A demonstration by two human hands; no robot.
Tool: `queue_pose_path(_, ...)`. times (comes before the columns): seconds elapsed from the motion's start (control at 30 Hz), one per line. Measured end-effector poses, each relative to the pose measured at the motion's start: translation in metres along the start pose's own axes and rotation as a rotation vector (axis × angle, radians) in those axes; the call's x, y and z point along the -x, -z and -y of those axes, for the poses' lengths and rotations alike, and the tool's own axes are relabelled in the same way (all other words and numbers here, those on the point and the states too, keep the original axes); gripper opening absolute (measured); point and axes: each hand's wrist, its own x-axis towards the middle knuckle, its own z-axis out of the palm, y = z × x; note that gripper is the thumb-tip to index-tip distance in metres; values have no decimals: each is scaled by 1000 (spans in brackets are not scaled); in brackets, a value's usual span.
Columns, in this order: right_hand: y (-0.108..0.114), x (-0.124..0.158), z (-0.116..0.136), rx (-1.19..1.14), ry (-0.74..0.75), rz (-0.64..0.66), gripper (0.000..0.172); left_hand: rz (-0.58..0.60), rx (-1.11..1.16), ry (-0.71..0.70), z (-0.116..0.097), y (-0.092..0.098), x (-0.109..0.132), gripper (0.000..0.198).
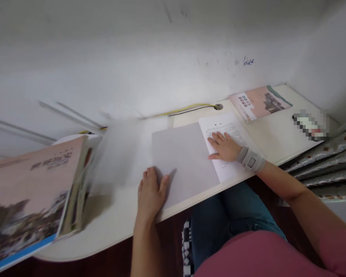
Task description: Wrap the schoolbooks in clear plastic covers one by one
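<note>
A thin book or booklet [187, 163] lies open on the white desk, its left side plain grey and its right page [230, 130] printed with small text. My right hand [223, 146], with a grey band on the wrist, lies flat on the printed page, fingers spread. At the lower left edge of the grey side rests my left hand [152, 190], palm down, with the thumb apart from the fingers; it grips nothing. To its left is a blurred whitish sheet-like area [118, 150], whose kind I cannot make out.
A stack of books [34, 184] with a pink cover stands large at the left. Another pink textbook [261, 103] lies at the back right, near a pixelated phone-like object [310, 125]. Yellow and black cables [190, 107] run along the wall into a desk hole. Patterned fabric [328, 157] hangs at right.
</note>
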Motion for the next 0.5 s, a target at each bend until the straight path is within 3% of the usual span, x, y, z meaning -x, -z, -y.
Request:
queue_pose_path(0.1,-9,-5,-12,3,-22,41,84,-4,6,-11,3,-1,0,70)
queue_pose_path(0.5,-19,0,-21,23,-62,-33,82,26,22,65,-10,9,-1,69)
